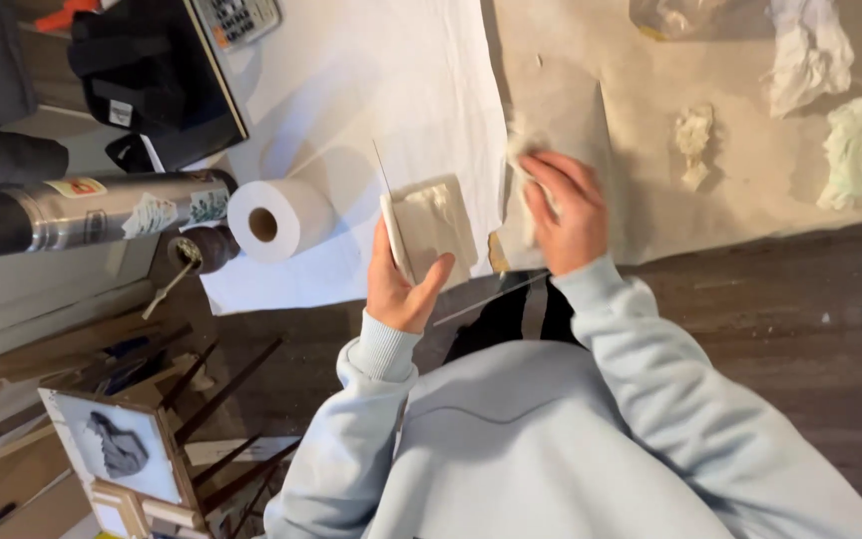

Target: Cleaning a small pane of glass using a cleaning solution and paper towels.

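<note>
Now, left hand [403, 289]: it is gripping a small pale rectangular tile [434, 228] by its lower edge, thumb across the front, holding it tilted over the white sheet [391, 90].
Right hand [569, 212]: it is closing around a crumpled white rag [523, 190] and pressing it on the brown paper [710, 200] just beside the tile.
Step in hand: it is looking like a wipe-down of the tile (a judgement only); steady support from below and light strokes with the rag would be keeping the raised relief from chipping.
Tile: flat, matte, chalky-looking, with a lumpy raised patch on its face.
Rag: soft, wrinkled.
Nearby: a toilet roll [276, 218] is lying on the sheet, a steel flask [92, 212] is resting on its side next to it, and torn wads [812, 50] are sitting well apart on the paper.
Floor [780, 309]: dark worn wood.
</note>
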